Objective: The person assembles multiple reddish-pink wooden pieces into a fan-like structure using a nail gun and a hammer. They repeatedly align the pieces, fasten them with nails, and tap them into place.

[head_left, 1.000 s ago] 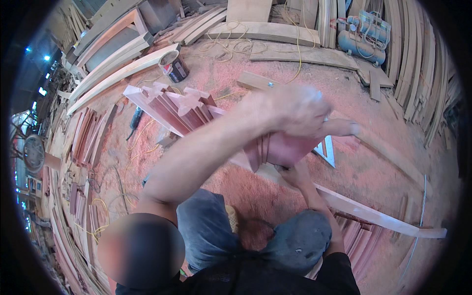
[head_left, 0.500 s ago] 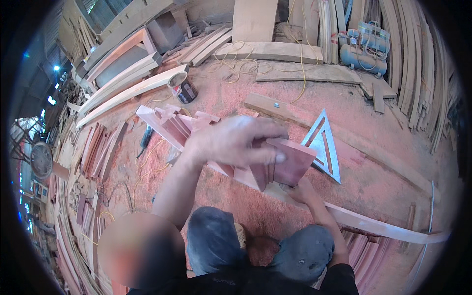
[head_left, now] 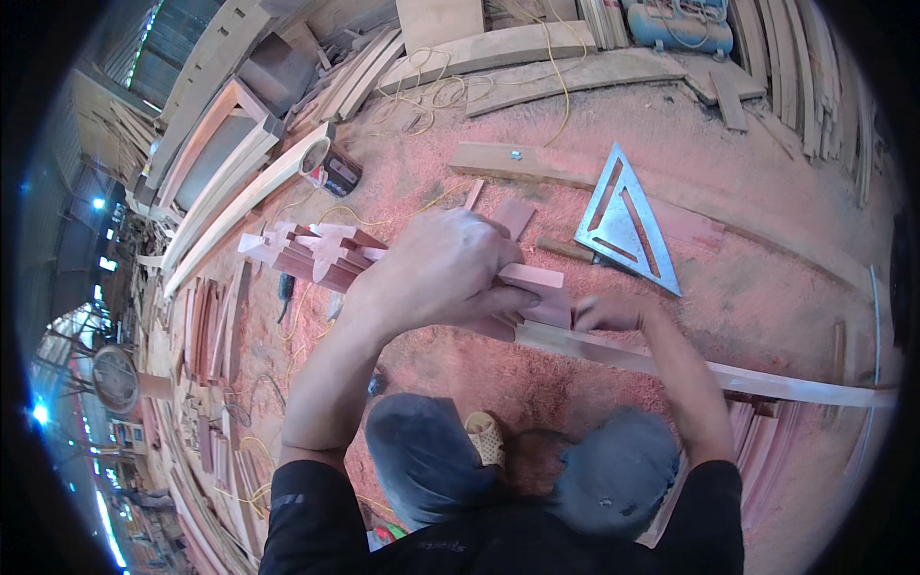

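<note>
My left hand [head_left: 450,264] is closed over a reddish wooden piece [head_left: 541,292], thumb and fingers gripping it from above. The piece sits over the near end of a long pale wooden bar [head_left: 767,385] that runs off to the right. Just right of the piece, my right hand [head_left: 615,311] has its fingers curled in close to its end; whatever they hold is hidden. Beyond my left hand, several grooved reddish wood pieces [head_left: 331,257] lie bunched together. A metal triangle square [head_left: 621,255] rests on the ground past my right hand, overlapping a wooden-handled tool [head_left: 563,249].
Pinkish sawdust covers the ground. A thick timber [head_left: 517,163] lies across the far side, with an open can [head_left: 335,171] to its left. Yellow cable [head_left: 559,86] trails across the back near a blue air compressor [head_left: 680,29]. Stacked boards [head_left: 206,326] lie at left.
The reddish piece, tilted up with a broad face showing before, is now lower and flatter. My right hand has come from under its end to beside it. The view has shifted.
</note>
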Action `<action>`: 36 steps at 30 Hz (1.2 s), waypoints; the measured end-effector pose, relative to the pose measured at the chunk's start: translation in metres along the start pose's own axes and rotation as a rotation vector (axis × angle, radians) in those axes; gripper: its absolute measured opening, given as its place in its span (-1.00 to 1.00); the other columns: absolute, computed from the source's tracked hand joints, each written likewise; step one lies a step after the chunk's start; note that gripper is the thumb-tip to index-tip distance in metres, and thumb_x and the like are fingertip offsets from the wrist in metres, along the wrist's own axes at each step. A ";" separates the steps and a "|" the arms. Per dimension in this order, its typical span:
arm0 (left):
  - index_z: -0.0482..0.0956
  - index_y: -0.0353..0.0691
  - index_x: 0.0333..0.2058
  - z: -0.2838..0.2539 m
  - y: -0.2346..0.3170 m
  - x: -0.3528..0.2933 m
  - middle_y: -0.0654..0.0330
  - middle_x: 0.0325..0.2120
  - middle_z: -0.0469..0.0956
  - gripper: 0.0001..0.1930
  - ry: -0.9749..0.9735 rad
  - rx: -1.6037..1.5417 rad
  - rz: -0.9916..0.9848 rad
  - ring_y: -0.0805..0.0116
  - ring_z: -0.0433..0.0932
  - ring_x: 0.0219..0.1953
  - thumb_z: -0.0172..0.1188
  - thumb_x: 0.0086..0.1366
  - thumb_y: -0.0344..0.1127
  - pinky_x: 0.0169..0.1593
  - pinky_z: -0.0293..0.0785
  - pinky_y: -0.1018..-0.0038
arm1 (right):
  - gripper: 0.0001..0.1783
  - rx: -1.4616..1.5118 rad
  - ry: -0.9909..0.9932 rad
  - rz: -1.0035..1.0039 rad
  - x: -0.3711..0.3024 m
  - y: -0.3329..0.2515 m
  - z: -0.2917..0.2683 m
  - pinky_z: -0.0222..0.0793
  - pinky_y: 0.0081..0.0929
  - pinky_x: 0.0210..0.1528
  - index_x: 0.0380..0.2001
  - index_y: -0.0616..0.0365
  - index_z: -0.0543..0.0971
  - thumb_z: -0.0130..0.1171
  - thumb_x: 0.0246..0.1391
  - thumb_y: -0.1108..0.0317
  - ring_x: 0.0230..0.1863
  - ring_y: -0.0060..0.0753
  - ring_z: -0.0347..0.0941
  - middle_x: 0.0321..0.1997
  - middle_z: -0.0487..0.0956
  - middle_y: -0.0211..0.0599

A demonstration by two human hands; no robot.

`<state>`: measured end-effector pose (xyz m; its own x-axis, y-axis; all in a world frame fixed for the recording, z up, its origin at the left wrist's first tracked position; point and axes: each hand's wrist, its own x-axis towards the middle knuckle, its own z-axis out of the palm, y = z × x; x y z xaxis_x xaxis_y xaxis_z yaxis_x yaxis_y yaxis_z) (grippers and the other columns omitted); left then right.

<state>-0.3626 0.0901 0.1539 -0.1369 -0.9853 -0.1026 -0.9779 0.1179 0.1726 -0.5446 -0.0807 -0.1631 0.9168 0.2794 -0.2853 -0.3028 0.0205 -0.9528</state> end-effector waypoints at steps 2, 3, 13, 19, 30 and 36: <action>0.75 -0.17 -0.31 -0.002 0.000 0.002 0.09 -0.42 0.65 -0.68 -0.017 -0.033 0.009 -0.08 0.67 -0.28 0.54 0.15 -0.05 -0.23 0.54 0.10 | -0.38 0.453 0.042 0.035 0.014 0.009 -0.012 0.56 -0.17 0.14 0.32 0.14 0.61 0.30 0.30 0.06 0.20 -0.22 0.61 0.27 0.66 -0.09; 0.75 -0.16 -0.30 -0.003 0.000 0.004 0.10 -0.42 0.64 -0.69 -0.018 -0.047 0.014 -0.07 0.67 -0.27 0.55 0.15 -0.07 -0.22 0.54 0.11 | -0.42 0.494 0.058 -0.009 0.022 0.014 -0.016 0.56 -0.20 0.14 0.31 0.12 0.63 0.26 0.32 0.08 0.19 -0.26 0.61 0.27 0.66 -0.12; 0.73 -0.09 -0.28 -0.011 0.018 0.000 0.24 -0.30 0.66 -0.57 -0.092 -0.091 -0.137 0.12 0.70 -0.18 0.50 -0.21 -0.11 -0.19 0.63 0.18 | -0.55 0.215 0.250 0.193 0.113 0.056 0.016 0.59 -0.35 -0.01 0.21 0.15 0.72 0.25 0.32 0.26 -0.06 -0.40 0.62 0.07 0.76 -0.29; 0.78 0.00 -0.27 -0.012 0.010 0.008 0.31 -0.25 0.76 -0.70 -0.122 -0.085 -0.124 0.28 0.77 -0.18 0.28 -0.03 -0.20 -0.23 0.66 0.35 | -0.60 0.482 0.131 0.380 0.086 0.056 0.003 0.56 -0.40 0.15 0.14 0.26 0.73 0.29 0.33 0.31 0.06 -0.41 0.66 0.06 0.76 -0.23; 0.77 0.08 -0.29 -0.015 0.011 0.022 0.45 -0.23 0.73 -0.77 -0.205 0.009 -0.173 0.37 0.70 -0.16 0.30 0.02 -0.23 -0.15 0.63 0.34 | -0.51 0.772 0.056 0.384 0.083 0.075 0.008 0.53 -0.37 0.26 0.26 0.31 0.64 0.31 0.37 0.27 0.13 -0.33 0.64 0.15 0.73 -0.20; 0.75 0.03 -0.29 -0.017 0.033 0.025 0.29 -0.03 0.70 -0.71 -0.310 0.253 -0.267 0.16 0.66 0.04 0.36 -0.09 -0.25 -0.05 0.65 0.14 | -0.37 0.484 -0.059 0.176 0.081 0.077 0.002 0.38 -0.31 0.43 0.37 0.32 0.54 0.29 0.38 0.14 0.31 -0.24 0.54 0.33 0.63 -0.09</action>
<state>-0.3959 0.0675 0.1735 0.1211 -0.9063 -0.4048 -0.9878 -0.0698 -0.1392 -0.4938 -0.0543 -0.2591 0.8289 0.3724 -0.4173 -0.5499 0.4059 -0.7300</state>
